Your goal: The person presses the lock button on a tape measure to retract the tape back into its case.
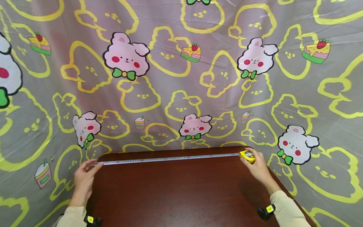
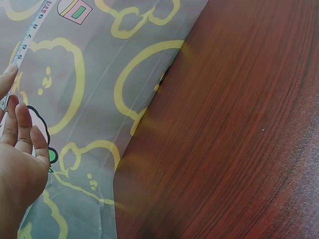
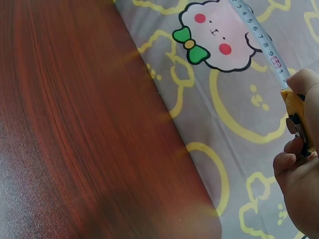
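Observation:
A tape measure (image 1: 247,156) with a yellow case is gripped in my right hand (image 1: 259,168) at the far right of the table. Its white blade (image 1: 170,158) is pulled out and stretches level across to the left, above the table's far edge. My left hand (image 1: 84,179) pinches the blade's free end between thumb and fingertips. In the left wrist view the thumb lies on the blade (image 2: 29,37), and the other fingers are spread loosely below. The right wrist view shows my fingers curled round the yellow case (image 3: 295,112), with the blade (image 3: 261,37) coming out of its mouth.
A dark brown wooden table (image 1: 170,195) lies below both hands. Around its far and side edges hangs a grey curtain (image 1: 170,78) printed with yellow outlines and white rabbit heads. Each forearm wears a small black wrist camera (image 1: 266,212).

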Tool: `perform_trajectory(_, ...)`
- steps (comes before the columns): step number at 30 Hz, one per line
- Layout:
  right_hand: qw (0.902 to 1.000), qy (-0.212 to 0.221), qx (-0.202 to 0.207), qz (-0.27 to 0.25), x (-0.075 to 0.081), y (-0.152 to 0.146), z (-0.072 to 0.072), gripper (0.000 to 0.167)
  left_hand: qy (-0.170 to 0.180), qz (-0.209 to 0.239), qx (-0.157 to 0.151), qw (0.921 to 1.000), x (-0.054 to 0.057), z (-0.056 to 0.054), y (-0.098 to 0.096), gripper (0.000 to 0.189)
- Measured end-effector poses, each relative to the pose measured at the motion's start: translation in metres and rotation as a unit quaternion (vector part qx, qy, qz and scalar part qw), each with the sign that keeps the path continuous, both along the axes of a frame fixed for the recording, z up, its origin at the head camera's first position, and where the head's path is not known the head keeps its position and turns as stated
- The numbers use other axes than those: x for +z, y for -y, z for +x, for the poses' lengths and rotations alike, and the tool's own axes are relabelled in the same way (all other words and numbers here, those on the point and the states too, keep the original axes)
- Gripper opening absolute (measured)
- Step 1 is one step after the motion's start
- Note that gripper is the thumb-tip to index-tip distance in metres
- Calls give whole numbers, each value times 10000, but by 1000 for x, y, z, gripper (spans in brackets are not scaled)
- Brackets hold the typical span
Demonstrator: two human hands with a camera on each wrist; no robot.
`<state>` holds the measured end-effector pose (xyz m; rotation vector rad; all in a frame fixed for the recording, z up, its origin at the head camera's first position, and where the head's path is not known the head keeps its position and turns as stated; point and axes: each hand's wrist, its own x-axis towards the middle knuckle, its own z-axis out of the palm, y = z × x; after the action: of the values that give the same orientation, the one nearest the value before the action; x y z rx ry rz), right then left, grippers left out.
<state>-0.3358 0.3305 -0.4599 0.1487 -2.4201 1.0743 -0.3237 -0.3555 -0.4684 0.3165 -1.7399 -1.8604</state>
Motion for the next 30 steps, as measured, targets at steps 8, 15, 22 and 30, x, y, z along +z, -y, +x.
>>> perform_trajectory(8,9999,-121,3,88,0,3,0,57,-161,-22,-50,9999,2,-3,-3,27)
perform_trajectory(15,9999,-79,104,108,1,10,1,58,-195,-96,-83,9997,-1,-2,-6,36)
perform_trajectory(22,9999,-82,117,79,-1,18,-1,58,-155,-104,-101,9998,-1,-3,-10,37)
perform_trajectory(30,9999,-18,124,-3,-3,27,-1,58,-91,-117,-167,9998,-5,-4,-14,28)
